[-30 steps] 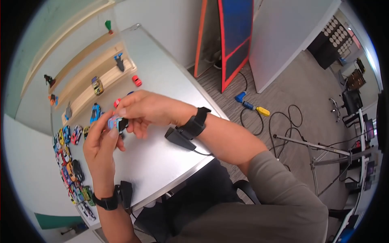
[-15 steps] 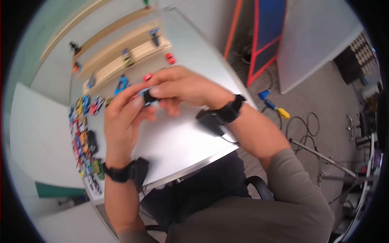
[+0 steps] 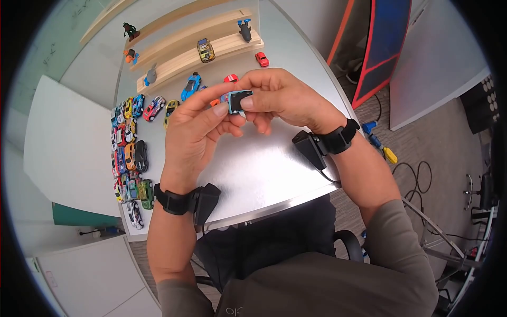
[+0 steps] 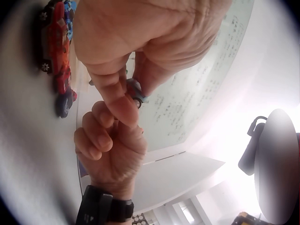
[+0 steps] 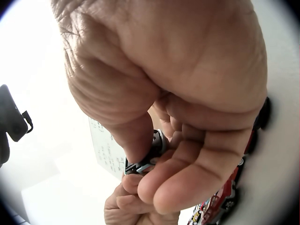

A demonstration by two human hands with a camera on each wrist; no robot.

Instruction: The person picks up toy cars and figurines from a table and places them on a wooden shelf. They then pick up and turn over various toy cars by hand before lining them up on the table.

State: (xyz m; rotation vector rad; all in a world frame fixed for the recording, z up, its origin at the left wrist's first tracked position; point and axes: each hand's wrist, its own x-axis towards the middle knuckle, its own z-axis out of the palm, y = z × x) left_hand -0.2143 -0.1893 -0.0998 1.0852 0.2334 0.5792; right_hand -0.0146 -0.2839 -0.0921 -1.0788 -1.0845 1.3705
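Above the metal tabletop both hands hold one small toy car (image 3: pixel 238 104), light blue at the edges with a black panel facing the head camera. My left hand (image 3: pixel 191 127) pinches its left end between thumb and fingers. At the other end my right hand (image 3: pixel 290 100) grips it, the thumb lying on the black panel. In the left wrist view fingers cover most of the toy car (image 4: pixel 136 91), and one wheel shows. The right wrist view shows part of the toy car (image 5: pixel 157 147) beneath the right thumb.
Rows of toy cars (image 3: pixel 127 137) line the table's left edge. Behind the hands are a blue toy car (image 3: pixel 191 86), a red one (image 3: pixel 262 59) and a stepped wooden shelf (image 3: pixel 227 52) bearing a camouflage-coloured toy car (image 3: pixel 206 50) and small figures. Metal tabletop (image 3: pixel 253 169) extends below the hands.
Table and hands have shifted rightward in the head view. The toy car has been turned between the fingers, so its black panel shows more. Both hands still grip it.
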